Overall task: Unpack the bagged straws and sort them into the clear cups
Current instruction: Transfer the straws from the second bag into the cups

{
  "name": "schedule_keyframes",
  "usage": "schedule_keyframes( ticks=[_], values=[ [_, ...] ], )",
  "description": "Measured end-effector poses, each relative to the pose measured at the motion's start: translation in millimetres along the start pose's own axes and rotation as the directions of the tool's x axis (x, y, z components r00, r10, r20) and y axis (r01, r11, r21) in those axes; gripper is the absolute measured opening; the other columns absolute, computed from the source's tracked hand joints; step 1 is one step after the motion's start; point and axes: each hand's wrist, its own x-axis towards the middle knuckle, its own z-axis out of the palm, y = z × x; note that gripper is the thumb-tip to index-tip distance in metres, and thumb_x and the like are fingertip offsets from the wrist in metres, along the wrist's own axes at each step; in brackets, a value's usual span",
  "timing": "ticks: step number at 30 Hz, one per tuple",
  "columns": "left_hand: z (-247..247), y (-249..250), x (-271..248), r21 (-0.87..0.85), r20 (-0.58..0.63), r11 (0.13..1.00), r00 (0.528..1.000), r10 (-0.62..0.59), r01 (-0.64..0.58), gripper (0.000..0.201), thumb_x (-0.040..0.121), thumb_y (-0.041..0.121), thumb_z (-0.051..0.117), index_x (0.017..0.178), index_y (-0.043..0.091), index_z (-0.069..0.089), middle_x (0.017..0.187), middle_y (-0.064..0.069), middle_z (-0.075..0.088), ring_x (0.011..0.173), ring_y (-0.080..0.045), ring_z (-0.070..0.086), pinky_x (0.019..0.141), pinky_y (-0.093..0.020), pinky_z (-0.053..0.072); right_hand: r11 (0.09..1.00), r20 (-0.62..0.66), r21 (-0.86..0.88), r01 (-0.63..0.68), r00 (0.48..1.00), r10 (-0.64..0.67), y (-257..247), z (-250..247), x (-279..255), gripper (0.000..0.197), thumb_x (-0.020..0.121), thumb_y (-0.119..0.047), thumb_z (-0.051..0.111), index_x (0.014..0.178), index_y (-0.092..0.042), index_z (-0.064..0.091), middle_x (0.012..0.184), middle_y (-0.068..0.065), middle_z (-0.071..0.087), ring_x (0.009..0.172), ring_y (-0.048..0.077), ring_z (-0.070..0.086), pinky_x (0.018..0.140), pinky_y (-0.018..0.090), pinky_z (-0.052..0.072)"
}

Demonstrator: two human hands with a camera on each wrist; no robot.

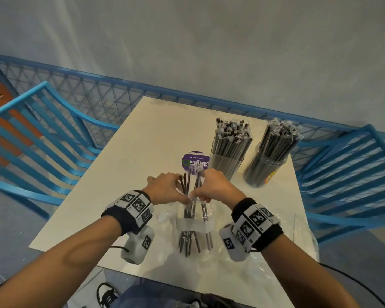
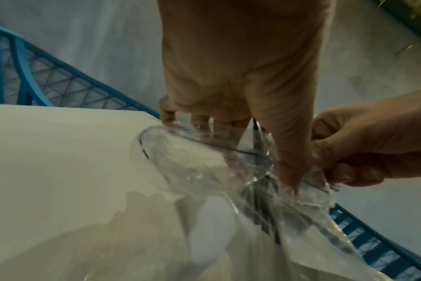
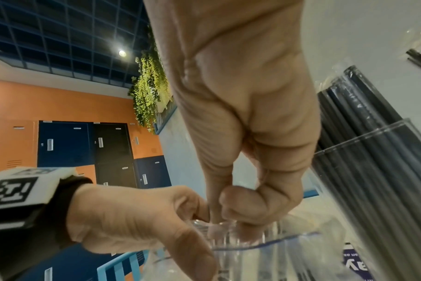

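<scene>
A clear cup [image 1: 195, 225] stands at the near middle of the white table [image 1: 142, 141], on a crumpled clear bag [image 1: 242, 274]. Several black straws [image 1: 188, 181] in clear wrappers stand in it and fan out above the rim. My left hand [image 1: 165, 187] grips the bunch just above the cup's mouth, thumb [image 2: 286, 161] down along the straws and fingers curled behind them. My right hand [image 1: 216, 187] meets it from the right, thumb and forefinger [image 3: 219, 207] pinched together on the straws at the rim [image 3: 276, 241]. What exactly sits inside the pinch is hidden.
Two clear cups [image 1: 228, 161] [image 1: 265, 167] packed with wrapped black straws stand at the back right. A purple round label [image 1: 192, 160] lies behind the hands. Blue chairs [image 1: 42, 134] [image 1: 353, 174] flank the table, and a blue mesh railing [image 1: 120, 94] runs along its far side.
</scene>
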Motion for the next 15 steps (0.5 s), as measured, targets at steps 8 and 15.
schedule_keyframes(
  ticks=[8,15],
  values=[
    [-20,13,-3,-0.087,-0.107,0.994,0.992,0.06,-0.069,0.023,0.071,0.041,0.08,0.071,0.034,0.058,0.075,0.011,0.053,0.076,-0.014,0.054,0.069,-0.031,0.041,0.985,-0.226,0.041,0.167,0.962,-0.153,0,-12,-8,0.043,0.081,-0.019,0.076,0.12,-0.01,0.06,0.097,0.011,0.07,0.056,0.005,0.062,0.053,0.01,0.046],
    [-41,-2,-14,-0.281,-0.099,0.938,0.979,0.18,-0.201,0.063,0.055,0.07,0.073,0.108,0.04,0.058,0.128,0.006,0.045,0.125,-0.01,0.04,0.108,-0.032,0.029,0.878,-0.423,0.222,0.424,0.853,-0.305,10,-4,-13,0.019,0.082,-0.009,0.069,0.098,-0.02,0.071,0.071,-0.007,0.06,0.062,-0.001,0.051,0.064,0.012,0.046]
  ],
)
